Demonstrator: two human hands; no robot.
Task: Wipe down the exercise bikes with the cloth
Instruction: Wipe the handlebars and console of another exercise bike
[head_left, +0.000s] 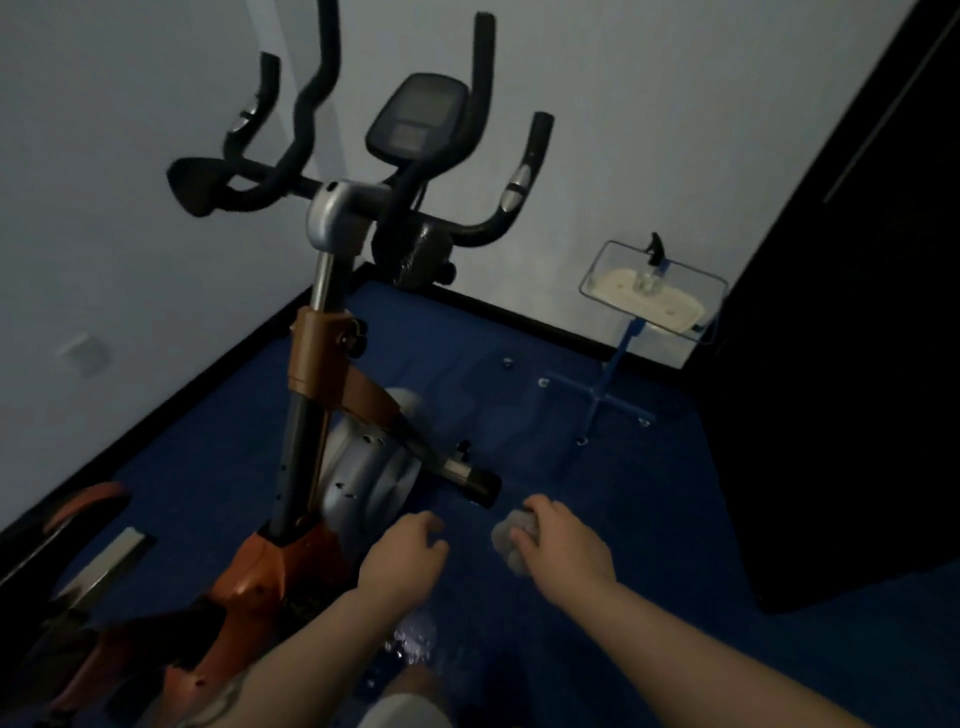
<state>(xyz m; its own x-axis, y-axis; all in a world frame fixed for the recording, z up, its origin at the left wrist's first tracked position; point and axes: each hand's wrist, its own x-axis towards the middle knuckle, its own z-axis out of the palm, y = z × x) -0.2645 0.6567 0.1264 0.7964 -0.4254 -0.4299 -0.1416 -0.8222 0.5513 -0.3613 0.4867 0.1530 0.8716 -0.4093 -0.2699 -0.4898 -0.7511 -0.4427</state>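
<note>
No writing reads on bike console (415, 117); right hand (563, 540) grips cloth (511, 540).

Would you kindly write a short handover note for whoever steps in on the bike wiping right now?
Right hand grips the bunched grey cloth, held in the air off the bikes. Left hand loosely curled, holding nothing, near the orange bike. The second bike, with the console, stands behind by the wall. No wiping contact now; what is already wiped cannot be told. Left: wipe both bikes.
</note>
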